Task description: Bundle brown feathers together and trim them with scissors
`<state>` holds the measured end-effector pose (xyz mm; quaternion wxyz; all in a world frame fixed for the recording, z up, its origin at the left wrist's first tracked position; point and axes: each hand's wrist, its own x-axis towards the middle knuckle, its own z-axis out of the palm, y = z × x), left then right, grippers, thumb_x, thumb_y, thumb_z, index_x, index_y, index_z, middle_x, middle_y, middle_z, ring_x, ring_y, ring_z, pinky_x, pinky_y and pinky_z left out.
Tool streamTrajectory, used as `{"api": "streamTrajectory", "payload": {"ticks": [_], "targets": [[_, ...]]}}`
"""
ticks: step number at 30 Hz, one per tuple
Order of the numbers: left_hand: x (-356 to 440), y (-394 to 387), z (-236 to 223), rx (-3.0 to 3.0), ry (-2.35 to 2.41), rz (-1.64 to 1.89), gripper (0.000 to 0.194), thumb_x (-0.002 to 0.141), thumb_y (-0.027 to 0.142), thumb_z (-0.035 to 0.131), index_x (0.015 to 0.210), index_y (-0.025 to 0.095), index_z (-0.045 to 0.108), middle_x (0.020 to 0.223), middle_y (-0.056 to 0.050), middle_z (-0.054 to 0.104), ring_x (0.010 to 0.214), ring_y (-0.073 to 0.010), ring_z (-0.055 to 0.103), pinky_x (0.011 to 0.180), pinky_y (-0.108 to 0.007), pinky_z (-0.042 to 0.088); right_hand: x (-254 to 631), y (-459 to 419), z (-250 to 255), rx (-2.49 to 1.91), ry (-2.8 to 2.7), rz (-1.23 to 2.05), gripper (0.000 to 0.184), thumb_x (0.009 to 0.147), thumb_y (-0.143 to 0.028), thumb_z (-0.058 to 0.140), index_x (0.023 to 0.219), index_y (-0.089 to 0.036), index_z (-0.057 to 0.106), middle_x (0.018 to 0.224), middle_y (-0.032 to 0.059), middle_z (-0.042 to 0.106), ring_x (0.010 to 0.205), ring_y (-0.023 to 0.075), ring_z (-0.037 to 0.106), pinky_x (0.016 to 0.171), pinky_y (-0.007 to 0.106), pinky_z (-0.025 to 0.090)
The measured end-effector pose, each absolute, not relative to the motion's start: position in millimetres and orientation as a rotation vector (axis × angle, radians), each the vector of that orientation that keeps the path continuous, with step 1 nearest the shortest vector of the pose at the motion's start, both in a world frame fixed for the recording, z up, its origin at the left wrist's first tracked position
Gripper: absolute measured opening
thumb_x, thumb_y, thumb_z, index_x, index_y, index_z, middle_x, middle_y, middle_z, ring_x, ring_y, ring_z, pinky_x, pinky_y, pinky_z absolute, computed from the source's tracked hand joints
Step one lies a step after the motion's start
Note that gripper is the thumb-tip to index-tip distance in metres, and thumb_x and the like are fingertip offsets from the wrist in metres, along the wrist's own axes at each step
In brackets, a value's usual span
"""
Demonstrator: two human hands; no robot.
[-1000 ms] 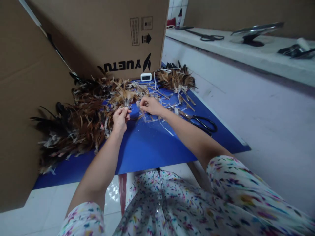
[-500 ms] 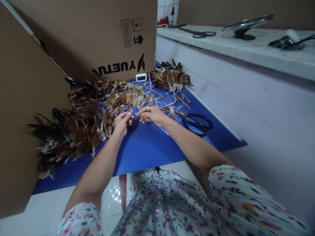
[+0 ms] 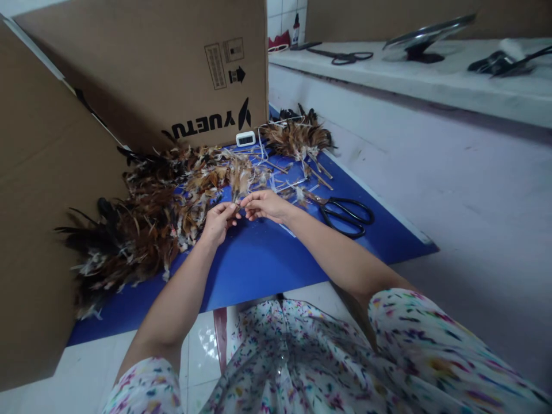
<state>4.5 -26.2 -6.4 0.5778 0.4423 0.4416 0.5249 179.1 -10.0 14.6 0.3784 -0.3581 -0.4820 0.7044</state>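
Over the blue tabletop (image 3: 263, 264), my left hand (image 3: 218, 221) pinches the quill ends of a small bunch of light brown feathers (image 3: 240, 177), whose tips point away from me. My right hand (image 3: 265, 205) is closed right beside it, thumb and fingers at the same quill ends; what lies between its fingertips is too small to make out. A large heap of brown and black feathers (image 3: 142, 230) spreads to the left of my hands. Black-handled scissors (image 3: 347, 217) lie to the right of my right hand.
A cardboard box (image 3: 142, 69) stands behind the table, with a small white digital timer (image 3: 245, 138) before it. Another feather bundle (image 3: 297, 135) with thin sticks (image 3: 319, 167) lies at the back right. A pale ledge (image 3: 409, 75) on the right bears another pair of scissors (image 3: 345, 57).
My right hand has come in from the right to meet my left at the feather quills. The view has shifted slightly; the heap and scissors lie as before.
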Motion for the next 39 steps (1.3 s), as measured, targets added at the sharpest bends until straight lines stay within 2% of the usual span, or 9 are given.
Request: {"api": "streamTrajectory", "payload": {"ticks": [7, 14, 18, 21, 26, 31, 34, 39], "targets": [[5, -27, -7, 1.040, 1.048, 1.158, 0.036, 0.053, 0.039, 0.084, 0.072, 0.014, 0.066, 0.059, -0.001, 0.062, 0.054, -0.0113, 0.057, 0.045, -0.020, 0.038, 179, -11, 17, -0.871, -1.208, 1.871, 0.012, 0.081, -0.002, 0.058, 0.078, -0.012, 0.064, 0.058, 0.0002, 0.064, 0.052, 0.0098, 0.062, 0.054, 0.022, 0.055], [6, -27, -7, 1.052, 1.028, 1.171, 0.035, 0.053, 0.038, 0.086, 0.071, 0.013, 0.068, 0.057, 0.000, 0.062, 0.052, -0.0084, 0.055, 0.049, -0.019, 0.042, 180, -9, 16, -0.860, -1.202, 1.879, 0.009, 0.081, -0.004, 0.059, 0.081, -0.011, 0.063, 0.058, 0.0005, 0.064, 0.052, 0.0093, 0.062, 0.054, 0.021, 0.055], [5, -25, -8, 1.025, 1.033, 1.264, 0.035, 0.051, 0.037, 0.086, 0.068, 0.013, 0.068, 0.057, 0.000, 0.062, 0.051, -0.0077, 0.054, 0.050, -0.019, 0.043, 179, -10, 15, -0.883, -1.136, 1.826, 0.018, 0.078, 0.002, 0.057, 0.085, -0.013, 0.063, 0.066, 0.0006, 0.067, 0.059, 0.0106, 0.065, 0.056, 0.022, 0.056], [5, -24, -9, 1.025, 1.039, 1.319, 0.033, 0.053, 0.037, 0.085, 0.069, 0.013, 0.068, 0.057, 0.000, 0.061, 0.052, -0.0076, 0.054, 0.050, -0.019, 0.042, 176, -12, 12, -0.931, -1.176, 1.746, 0.022, 0.074, 0.002, 0.062, 0.087, -0.015, 0.063, 0.070, -0.0004, 0.067, 0.061, 0.0106, 0.065, 0.052, 0.020, 0.054], [7, -25, -10, 1.053, 1.043, 1.325, 0.034, 0.053, 0.039, 0.085, 0.068, 0.013, 0.068, 0.058, 0.001, 0.061, 0.053, -0.0076, 0.053, 0.050, -0.020, 0.043, 167, -15, 7, -1.009, -1.245, 1.554, 0.009, 0.076, -0.014, 0.072, 0.080, -0.015, 0.063, 0.064, -0.0003, 0.064, 0.057, 0.0091, 0.062, 0.047, 0.017, 0.050], [8, -26, -11, 1.061, 1.053, 1.270, 0.035, 0.053, 0.039, 0.085, 0.068, 0.013, 0.067, 0.056, 0.001, 0.060, 0.050, -0.0077, 0.052, 0.050, -0.020, 0.044, 164, -11, 3, -1.063, -1.311, 1.428, 0.008, 0.080, -0.011, 0.067, 0.074, -0.014, 0.062, 0.058, -0.0007, 0.062, 0.052, 0.0086, 0.059, 0.045, 0.018, 0.047], [7, -26, -12, 1.045, 1.062, 1.244, 0.035, 0.054, 0.039, 0.084, 0.069, 0.013, 0.067, 0.056, 0.000, 0.060, 0.051, -0.0081, 0.053, 0.050, -0.020, 0.044, 165, -6, -1, -1.071, -1.399, 1.316, 0.007, 0.080, -0.011, 0.065, 0.074, -0.015, 0.063, 0.058, -0.0012, 0.060, 0.053, 0.0095, 0.059, 0.048, 0.019, 0.047], [6, -26, -11, 1.039, 1.069, 1.217, 0.035, 0.053, 0.039, 0.085, 0.067, 0.012, 0.068, 0.061, -0.002, 0.063, 0.052, -0.0079, 0.054, 0.047, -0.019, 0.043, 173, -3, 0, -0.976, -1.619, 0.952, 0.010, 0.083, -0.019, 0.060, 0.074, -0.016, 0.063, 0.080, 0.0013, 0.066, 0.061, 0.0094, 0.058, 0.063, 0.024, 0.049]]}}
